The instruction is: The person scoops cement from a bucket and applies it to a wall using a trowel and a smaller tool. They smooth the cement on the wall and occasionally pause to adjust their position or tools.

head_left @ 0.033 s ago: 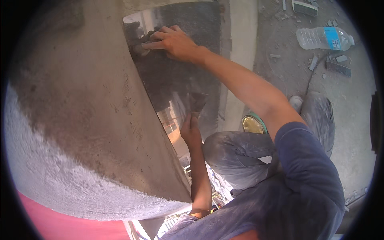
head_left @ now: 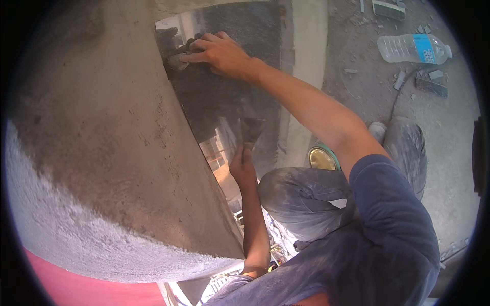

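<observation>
A dark polished stone slab (head_left: 224, 102) lies beside a grey cement-rendered wall (head_left: 127, 117) and mirrors parts of the surroundings. My right hand (head_left: 219, 55) reaches to its far left, fingers closed on a small greyish wad (head_left: 177, 61) against the slab by the wall joint. Reflections there blur the wad's outline, and its kind cannot be made out. Closer to me, my left hand (head_left: 242, 166) grips the handle of a putty knife (head_left: 251, 131). Its wide blade points away from me over the slab. The hand hides most of the handle.
A pale ledge (head_left: 306, 86) borders the slab's right side. My bent knee (head_left: 286, 196) is close to it, near a round gold-coloured can (head_left: 322, 157) with a green rim. On the dusty floor lie a clear plastic bottle (head_left: 408, 49), a cable (head_left: 400, 89) and several broken tile pieces (head_left: 432, 87).
My right hand and the wad have shifted very slightly left. The left hand and putty knife look unmoved.
</observation>
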Demonstrator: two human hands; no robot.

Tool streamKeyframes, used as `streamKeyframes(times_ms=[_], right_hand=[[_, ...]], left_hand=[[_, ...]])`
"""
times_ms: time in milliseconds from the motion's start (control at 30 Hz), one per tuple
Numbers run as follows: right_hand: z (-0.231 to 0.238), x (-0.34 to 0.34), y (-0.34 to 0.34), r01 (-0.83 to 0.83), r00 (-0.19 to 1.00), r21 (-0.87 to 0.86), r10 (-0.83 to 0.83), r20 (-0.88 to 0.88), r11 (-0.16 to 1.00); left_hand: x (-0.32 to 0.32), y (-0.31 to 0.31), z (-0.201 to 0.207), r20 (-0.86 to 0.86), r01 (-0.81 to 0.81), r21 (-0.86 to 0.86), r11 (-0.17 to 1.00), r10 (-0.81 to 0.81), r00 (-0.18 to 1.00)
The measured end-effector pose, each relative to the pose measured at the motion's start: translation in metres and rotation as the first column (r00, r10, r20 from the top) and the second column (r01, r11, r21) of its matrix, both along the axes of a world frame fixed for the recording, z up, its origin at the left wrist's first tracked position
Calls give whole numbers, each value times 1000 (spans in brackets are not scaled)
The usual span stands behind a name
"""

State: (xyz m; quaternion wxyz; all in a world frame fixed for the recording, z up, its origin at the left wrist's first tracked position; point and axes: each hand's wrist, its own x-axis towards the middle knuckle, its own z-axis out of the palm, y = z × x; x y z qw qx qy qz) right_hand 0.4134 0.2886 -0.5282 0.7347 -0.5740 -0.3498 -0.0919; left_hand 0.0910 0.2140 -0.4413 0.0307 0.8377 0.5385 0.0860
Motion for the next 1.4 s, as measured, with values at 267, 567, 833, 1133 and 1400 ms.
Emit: streamKeyframes(times_ms=[267, 567, 833, 1133, 1400], right_hand=[[-3, 37, 29, 172, 973, 46, -177, 145, 984], [9, 48, 13, 195, 952, -166, -145, 270, 967], [17, 54, -8, 152, 973, -236, -103, 206, 960], [24, 29, -48, -147, 980, -124, 127, -156, 981], [62, -14, -35, -243, 908, -4, 226, -353, 970]], left_hand=[[26, 1, -6, -16, -8, 13, 1000, 8, 1000], [29, -11, 0, 33, -52, -73, 996, 54, 998], [28, -10, 1, 56, -16, -81, 997, 21, 998], [12, -3, -2, 132, -30, -126, 992, 47, 990], [16, -2, -3, 125, -44, -153, 987, 64, 990]])
